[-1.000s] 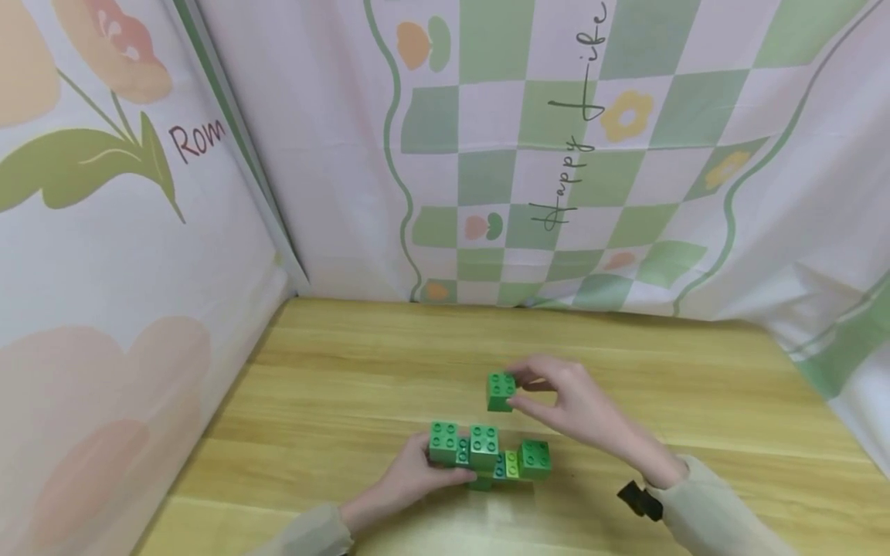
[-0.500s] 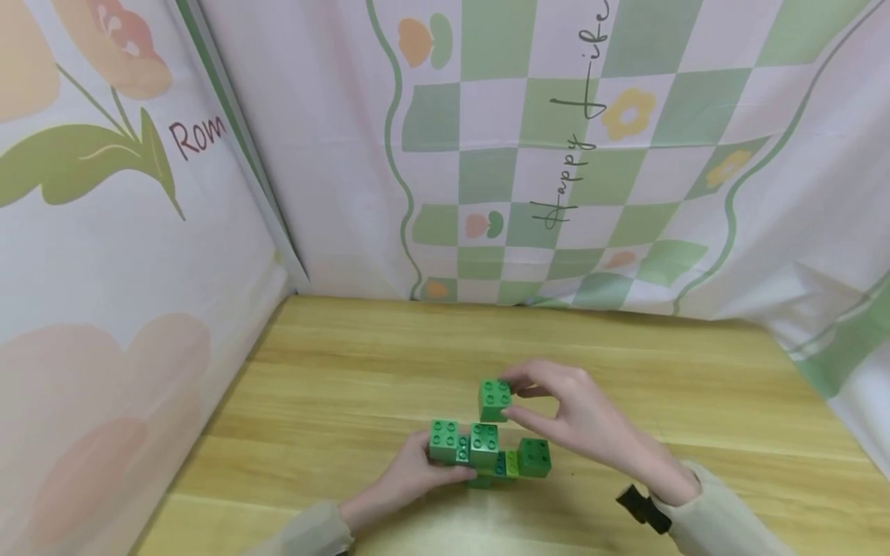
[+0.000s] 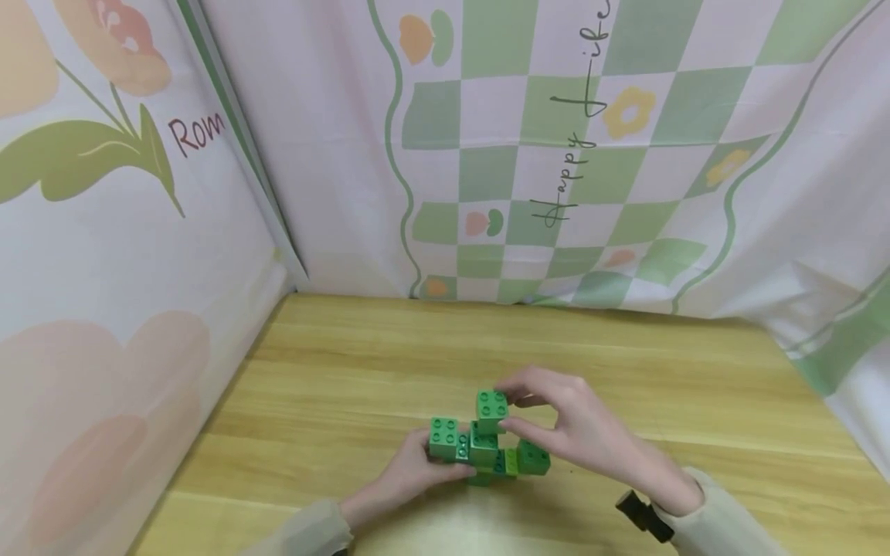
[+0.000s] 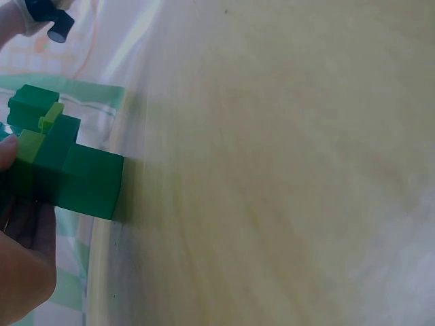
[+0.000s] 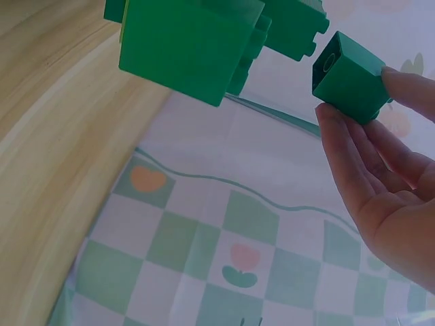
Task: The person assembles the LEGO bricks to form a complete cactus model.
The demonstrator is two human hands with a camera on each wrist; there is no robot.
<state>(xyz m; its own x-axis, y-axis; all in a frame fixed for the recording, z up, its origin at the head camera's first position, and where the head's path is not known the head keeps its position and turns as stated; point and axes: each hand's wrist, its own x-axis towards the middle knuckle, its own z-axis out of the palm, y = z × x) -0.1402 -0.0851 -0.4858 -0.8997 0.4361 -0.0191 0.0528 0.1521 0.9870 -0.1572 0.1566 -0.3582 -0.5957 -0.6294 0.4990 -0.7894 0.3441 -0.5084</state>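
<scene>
My left hand [image 3: 415, 476] grips a built block assembly [image 3: 483, 451] from its left side. Green blocks make up most of it, with a lime piece and teal studs showing between them; the lower part is partly hidden behind my thumb. Between the thumb and fingertips of my right hand [image 3: 573, 421], a single green block [image 3: 492, 409] is pinched above the assembly's middle raised block. In the right wrist view that green block [image 5: 350, 78] shows its hollow underside, apart from the assembly [image 5: 194, 44].
Under the hands is a wooden tabletop [image 3: 348, 363]. A checked, printed curtain [image 3: 549, 170] hangs along its far edge, and a flowered fabric wall [image 3: 139, 270] borders the left. A black device [image 3: 645, 516] is strapped at the right wrist.
My right hand has brought the single green block toward the front and slightly left, so it now overlaps the assembly's middle block in the head view. The left hand stays almost still.
</scene>
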